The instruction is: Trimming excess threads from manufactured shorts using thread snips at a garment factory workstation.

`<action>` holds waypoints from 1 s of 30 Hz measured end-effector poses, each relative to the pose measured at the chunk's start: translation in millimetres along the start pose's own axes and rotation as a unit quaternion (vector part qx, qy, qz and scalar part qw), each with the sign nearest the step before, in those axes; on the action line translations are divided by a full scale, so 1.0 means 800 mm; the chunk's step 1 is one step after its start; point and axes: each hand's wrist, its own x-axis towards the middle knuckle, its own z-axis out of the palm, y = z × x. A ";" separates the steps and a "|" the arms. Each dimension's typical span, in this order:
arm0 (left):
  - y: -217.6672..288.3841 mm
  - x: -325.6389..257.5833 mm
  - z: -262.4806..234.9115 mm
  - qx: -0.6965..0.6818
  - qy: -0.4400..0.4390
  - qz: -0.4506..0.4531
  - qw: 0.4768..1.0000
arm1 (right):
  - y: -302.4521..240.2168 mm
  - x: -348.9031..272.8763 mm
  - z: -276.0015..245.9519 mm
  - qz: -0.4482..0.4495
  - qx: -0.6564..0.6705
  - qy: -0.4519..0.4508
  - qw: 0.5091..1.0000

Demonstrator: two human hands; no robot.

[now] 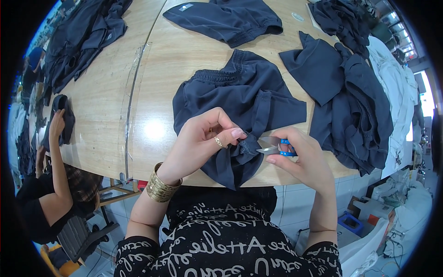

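Left grip: the left hand (pixel 203 138) pinches a fold of the dark shorts (pixel 240 106) between thumb and fingers.
Right grip: the right hand (pixel 302 159) is closed around small scissors (pixel 273 145) with a blue handle.
Scissors: the blades point at the pinched fold, just beside the left fingertips.
Shorts: they lie on the counter (pixel 157 92), spread out past both grips and hanging over the near edge.
Other clothes: a dark pile (pixel 355 101) sits to the right of the right grip.
Co-worker: a person's hand (pixel 56 123) holds dark cloth far left of the left grip.
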 end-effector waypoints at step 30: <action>0.013 -0.002 0.012 0.058 -0.025 -0.041 0.997 | -0.011 0.032 -0.009 -0.138 -0.184 -0.071 0.971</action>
